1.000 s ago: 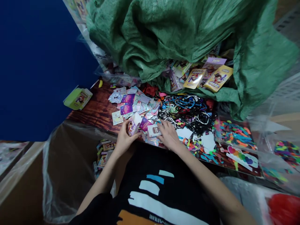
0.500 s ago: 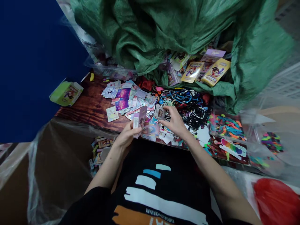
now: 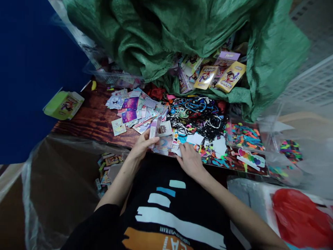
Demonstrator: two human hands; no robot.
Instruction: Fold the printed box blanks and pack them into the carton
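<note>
My left hand (image 3: 142, 147) is closed on a small purple-and-white box (image 3: 154, 128), held tilted over the table's front edge. Against the box's right side shows a pale card with a brown picture (image 3: 165, 128); whether it is in the box or behind it I cannot tell. My right hand (image 3: 191, 159) is low at the table edge, its fingers bent together at a white piece of card (image 3: 177, 150). Colourful printed cards (image 3: 144, 111) lie in a loose pile beyond my left hand. Past my right hand lies a tangle of dark and coloured cords (image 3: 197, 111).
A green sack (image 3: 161, 38) spilling yellow and purple boxes (image 3: 231, 77) covers the back. At left on the wooden table (image 3: 91, 121) lies a green box (image 3: 66, 104). Clear trays of coloured bits (image 3: 244, 135) stand right. Below left is a plastic-lined carton (image 3: 65, 180); a red bag (image 3: 299, 215) is lower right.
My right hand has let go of the card with the brown picture, now beside the box, and dropped to the white pieces at the table edge. My left hand still holds the box.
</note>
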